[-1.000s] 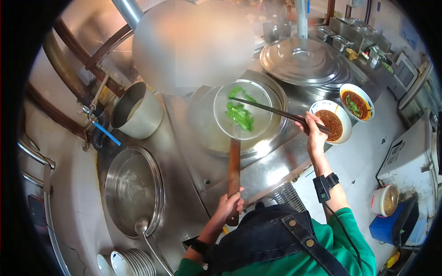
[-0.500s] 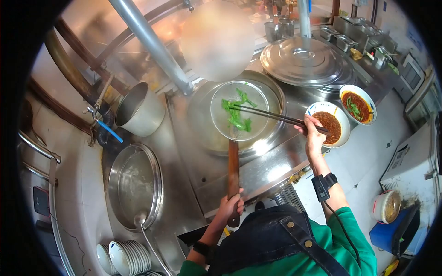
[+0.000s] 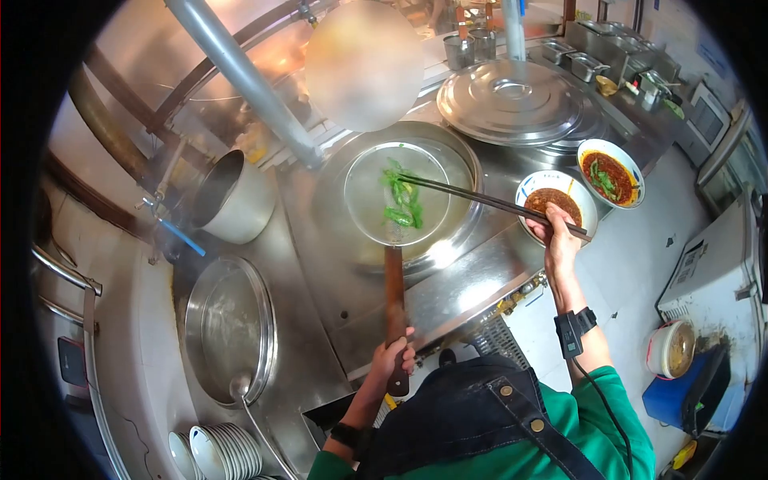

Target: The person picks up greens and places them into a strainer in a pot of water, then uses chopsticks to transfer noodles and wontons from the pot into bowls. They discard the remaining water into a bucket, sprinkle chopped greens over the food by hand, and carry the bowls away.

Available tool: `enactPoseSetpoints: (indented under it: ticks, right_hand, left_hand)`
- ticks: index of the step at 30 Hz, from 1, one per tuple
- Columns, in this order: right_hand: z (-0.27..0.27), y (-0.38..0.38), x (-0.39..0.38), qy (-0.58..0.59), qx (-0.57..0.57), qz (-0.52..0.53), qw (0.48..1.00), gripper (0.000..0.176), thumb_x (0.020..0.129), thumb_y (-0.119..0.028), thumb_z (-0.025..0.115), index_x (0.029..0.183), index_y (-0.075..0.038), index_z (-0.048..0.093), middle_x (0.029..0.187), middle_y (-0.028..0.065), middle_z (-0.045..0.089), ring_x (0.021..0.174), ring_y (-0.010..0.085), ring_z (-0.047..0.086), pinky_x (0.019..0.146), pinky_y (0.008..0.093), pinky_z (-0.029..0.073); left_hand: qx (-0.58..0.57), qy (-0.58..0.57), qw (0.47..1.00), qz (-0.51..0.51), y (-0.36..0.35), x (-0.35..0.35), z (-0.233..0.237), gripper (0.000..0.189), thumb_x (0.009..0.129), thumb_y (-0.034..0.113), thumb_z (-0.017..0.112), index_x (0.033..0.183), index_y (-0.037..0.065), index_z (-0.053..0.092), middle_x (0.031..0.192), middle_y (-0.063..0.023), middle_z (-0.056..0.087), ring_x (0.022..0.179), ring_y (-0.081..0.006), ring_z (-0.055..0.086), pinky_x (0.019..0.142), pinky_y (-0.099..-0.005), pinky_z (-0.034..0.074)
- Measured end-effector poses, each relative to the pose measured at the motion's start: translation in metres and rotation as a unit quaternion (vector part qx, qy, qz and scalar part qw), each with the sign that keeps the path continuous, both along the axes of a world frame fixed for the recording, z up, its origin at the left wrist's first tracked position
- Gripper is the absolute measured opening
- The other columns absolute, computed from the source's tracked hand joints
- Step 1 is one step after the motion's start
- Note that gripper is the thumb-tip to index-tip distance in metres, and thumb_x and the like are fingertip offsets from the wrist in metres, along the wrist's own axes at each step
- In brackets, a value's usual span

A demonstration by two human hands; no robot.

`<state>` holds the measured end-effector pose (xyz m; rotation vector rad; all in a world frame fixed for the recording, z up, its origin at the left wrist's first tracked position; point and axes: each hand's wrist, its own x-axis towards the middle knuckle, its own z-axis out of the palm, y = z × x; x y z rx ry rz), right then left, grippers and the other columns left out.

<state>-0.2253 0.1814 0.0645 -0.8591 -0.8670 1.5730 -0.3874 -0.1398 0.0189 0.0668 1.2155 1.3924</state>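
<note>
My left hand [image 3: 392,357] is closed around the wooden handle of a round mesh strainer [image 3: 364,200]. The strainer's basket is over a large round pot [image 3: 460,160] of cloudy liquid. Green leafy vegetables [image 3: 405,206] lie in the mesh. Long dark chopsticks [image 3: 488,200] are gripped in my right hand [image 3: 558,238], their tips touching the greens. Just behind that hand stands a white bowl of reddish-brown sauce [image 3: 552,200], partly hidden by it. A second bowl [image 3: 612,174], with red sauce and greens, is beyond it to the right.
Steel lids [image 3: 512,104] rest behind the bowls. To the left are a deep metal pot [image 3: 236,200] and a round water basin [image 3: 228,328] with a ladle [image 3: 242,388]. Stacked white plates [image 3: 224,450] stand at lower left. A slanting metal pipe [image 3: 244,80] crosses behind the pot.
The strainer has shifted slightly left relative to the pot. The greens have bunched together at the chopstick tips, and my right hand has moved a little right and down.
</note>
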Motion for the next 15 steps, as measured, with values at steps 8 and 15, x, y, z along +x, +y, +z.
enactPoseSetpoints:
  ticks: [8, 15]
  right_hand:
    - [0.011, -0.006, 0.015, 0.001, -0.007, -0.014, 1.0, 0.028, 0.082, -0.01, 0.05, 0.104, 0.007, 0.05, 0.084, 0.0162, 0.061, 0.066, 0.0211, 0.063, 0.055, 0.0206, 0.05]
    - [0.015, -0.021, 0.011, -0.105, 0.061, 0.114, 0.986, 0.038, 0.085, -0.012, 0.05, 0.118, 0.005, 0.043, 0.094, 0.0161, 0.059, 0.071, 0.0178, 0.062, 0.062, 0.0205, 0.048]
  left_hand:
    - [-0.01, -0.021, 0.999, 0.024, 0.0, -0.001, -0.001, 0.036, 0.086, 0.019, 0.044, 0.12, 0.008, 0.042, 0.062, -0.0027, 0.043, 0.05, -0.0112, 0.042, 0.047, -0.0269, 0.038]
    - [-0.006, -0.016, 1.0, 0.02, -0.001, -0.003, -0.008, 0.036, 0.086, 0.018, 0.045, 0.12, 0.008, 0.042, 0.062, -0.0033, 0.043, 0.05, -0.0117, 0.042, 0.047, -0.0276, 0.039]
